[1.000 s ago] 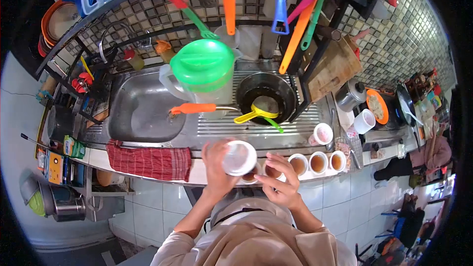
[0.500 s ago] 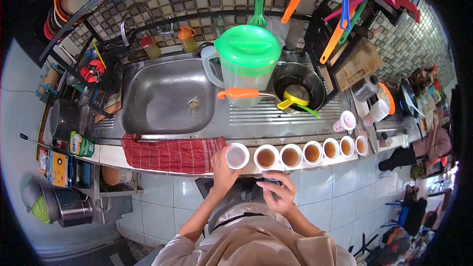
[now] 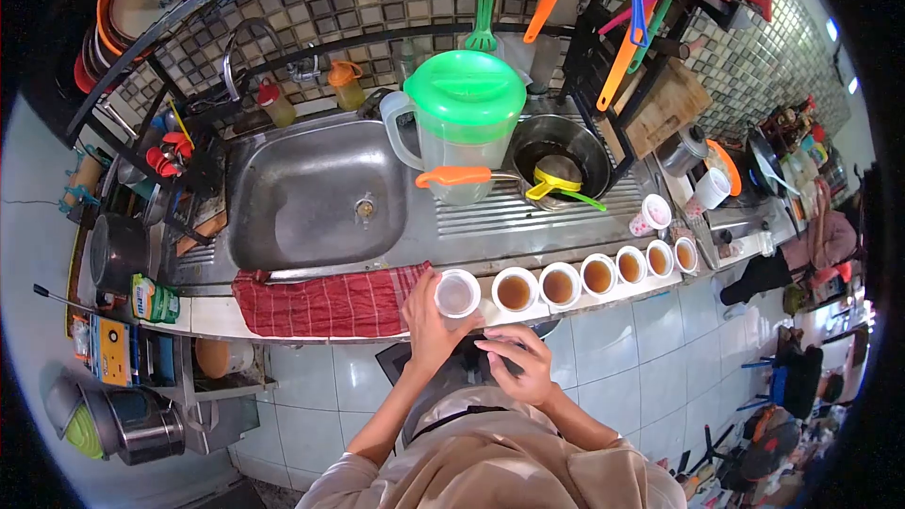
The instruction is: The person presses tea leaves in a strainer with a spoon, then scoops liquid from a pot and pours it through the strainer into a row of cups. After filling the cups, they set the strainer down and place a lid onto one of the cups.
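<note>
My left hand (image 3: 432, 328) is wrapped round a white cup (image 3: 457, 294) at the counter's front edge. The cup looks pale inside, and I cannot make out anything in it. Just to its right, a row of several white cups of brown liquid (image 3: 514, 293) runs along the edge. My right hand (image 3: 518, 363) hovers in front of the counter below the row, its fingers loosely bent and apart, with nothing visible in it. A folded red checked cloth (image 3: 325, 304) lies against my left hand's side of the counter.
Behind the cups stand a clear pitcher with a green lid (image 3: 464, 108) and a metal pot (image 3: 600, 155) with a yellow strainer (image 3: 556, 174). An orange handle (image 3: 454, 175) juts toward the left. The sink (image 3: 316, 198) is at left; stacked cups (image 3: 650, 215) stand at right.
The camera view has shifted slightly. My right hand has drawn a little left and down from the filled cups. My left hand keeps hold of the pale cup.
</note>
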### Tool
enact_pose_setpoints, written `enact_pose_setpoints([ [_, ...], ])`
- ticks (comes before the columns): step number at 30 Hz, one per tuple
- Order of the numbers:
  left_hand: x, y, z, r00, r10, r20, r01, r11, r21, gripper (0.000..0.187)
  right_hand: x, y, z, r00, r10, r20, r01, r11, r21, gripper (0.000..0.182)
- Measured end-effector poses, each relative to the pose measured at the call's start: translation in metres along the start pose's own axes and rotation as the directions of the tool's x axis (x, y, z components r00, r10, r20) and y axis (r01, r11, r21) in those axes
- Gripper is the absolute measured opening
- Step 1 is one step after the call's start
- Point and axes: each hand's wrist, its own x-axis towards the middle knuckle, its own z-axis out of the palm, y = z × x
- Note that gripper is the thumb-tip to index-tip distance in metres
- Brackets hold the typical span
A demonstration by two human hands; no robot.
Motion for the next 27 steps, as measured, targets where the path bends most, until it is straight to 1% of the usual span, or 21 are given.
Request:
enact_pose_setpoints([
  [2, -0.002, 0.001, -0.007, 1.000, 0.016, -0.001, -0.016, 1.000, 0.001, 0.081, -0.002, 0.003, 0.003, 1.000, 0.018, 0.013, -0.018, 0.999, 0.039, 0.026],
  [4, -0.010, 0.001, -0.016, 0.999, 0.027, -0.037, -0.024, 0.996, 0.085, 0.079, -0.005, 0.004, 0.007, 0.999, 0.035, 0.027, -0.037, 0.996, 0.080, 0.026],
  [5, -0.013, 0.003, -0.020, 0.994, 0.069, -0.085, -0.067, 0.997, 0.026, 0.067, -0.007, 0.004, 0.009, 0.989, 0.113, 0.091, -0.125, 0.982, 0.139, 0.026],
  [6, -0.018, 0.003, -0.022, 0.994, 0.074, -0.082, -0.072, 0.997, 0.024, 0.067, -0.009, 0.004, 0.013, 0.970, 0.186, 0.160, -0.215, 0.957, 0.193, 0.026],
  [7, -0.025, 0.003, -0.025, 0.980, 0.147, -0.134, -0.147, 0.989, 0.007, 0.062, -0.013, 0.006, 0.018, 0.935, 0.259, 0.243, -0.329, 0.889, 0.318, 0.028],
  [8, -0.031, 0.003, -0.026, 0.958, 0.216, -0.187, -0.221, 0.975, -0.007, 0.057, -0.019, 0.011, 0.025, 0.935, 0.260, 0.239, -0.329, 0.889, 0.318, 0.028],
  [9, -0.037, 0.004, -0.022, 0.932, 0.262, -0.252, -0.273, 0.962, -0.011, 0.048, -0.027, 0.018, 0.035, 0.872, 0.377, 0.314, -0.488, 0.724, 0.488, 0.028],
  [10, -0.042, 0.009, -0.020, 0.932, 0.264, -0.249, -0.275, 0.961, -0.012, 0.048, -0.032, 0.024, 0.042, 0.788, 0.460, 0.409, -0.611, 0.498, 0.616, 0.029],
  [11, -0.046, 0.015, -0.020, 0.922, 0.347, -0.173, -0.367, 0.925, -0.099, 0.048, -0.035, 0.030, 0.046, 0.730, 0.470, 0.496, -0.676, 0.391, 0.624, 0.029],
  [12, -0.051, 0.021, -0.019, 0.896, 0.432, -0.103, -0.444, 0.875, -0.192, 0.048, -0.040, 0.035, 0.045, 0.732, 0.416, 0.540, -0.680, 0.396, 0.617, 0.037],
  [14, -0.062, 0.034, -0.006, 0.865, 0.491, 0.105, -0.456, 0.855, -0.245, 0.046, -0.043, 0.043, 0.069, 0.885, 0.042, 0.463, -0.454, 0.292, 0.842, 0.051],
  [15, -0.065, 0.034, 0.001, 0.788, 0.535, 0.304, -0.514, 0.844, -0.154, 0.047, -0.033, 0.046, 0.063, 0.311, 0.290, 0.905, -0.913, -0.172, 0.369, 0.062],
  [16, -0.064, 0.038, 0.005, 0.787, 0.536, 0.306, -0.515, 0.843, -0.155, 0.047, -0.036, 0.052, 0.063, 0.313, 0.290, 0.904, -0.912, -0.173, 0.371, 0.062],
  [18, -0.055, 0.043, 0.011, 0.736, 0.539, 0.409, -0.498, 0.841, -0.213, 0.051, -0.048, 0.069, 0.064, 0.360, 0.164, 0.918, -0.866, -0.308, 0.395, 0.065],
  [19, -0.052, 0.040, 0.012, 0.667, 0.579, 0.469, -0.551, 0.807, -0.213, 0.060, -0.051, 0.067, 0.066, 0.283, 0.315, 0.906, -0.836, -0.381, 0.394, 0.068],
  [20, -0.052, 0.038, 0.014, 0.666, 0.579, 0.471, -0.551, 0.807, -0.214, 0.060, -0.065, 0.078, 0.073, 0.284, 0.315, 0.906, -0.835, -0.383, 0.395, 0.068],
  [22, -0.052, 0.035, 0.016, 0.583, 0.628, 0.515, -0.553, 0.771, -0.316, 0.056, -0.087, 0.102, 0.085, 0.595, 0.082, 0.800, -0.673, -0.494, 0.551, 0.073],
  [23, -0.048, 0.034, 0.017, 0.555, 0.672, 0.490, -0.557, 0.738, -0.381, 0.061, -0.092, 0.104, 0.081, 0.596, 0.087, 0.798, -0.669, -0.495, 0.554, 0.073],
  [24, -0.046, 0.033, 0.018, 0.552, 0.674, 0.491, -0.556, 0.737, -0.385, 0.061, -0.098, 0.105, 0.077, 0.585, 0.139, 0.799, -0.651, -0.506, 0.565, 0.072],
  [26, -0.045, 0.029, 0.018, 0.443, 0.685, 0.579, -0.581, 0.711, -0.396, 0.067, -0.092, 0.088, 0.062, 0.557, 0.239, 0.796, -0.614, -0.527, 0.588, 0.069],
  [27, -0.045, 0.026, 0.019, 0.441, 0.685, 0.580, -0.580, 0.710, -0.399, 0.067, -0.088, 0.078, 0.054, 0.539, 0.287, 0.792, -0.596, -0.535, 0.599, 0.067],
])
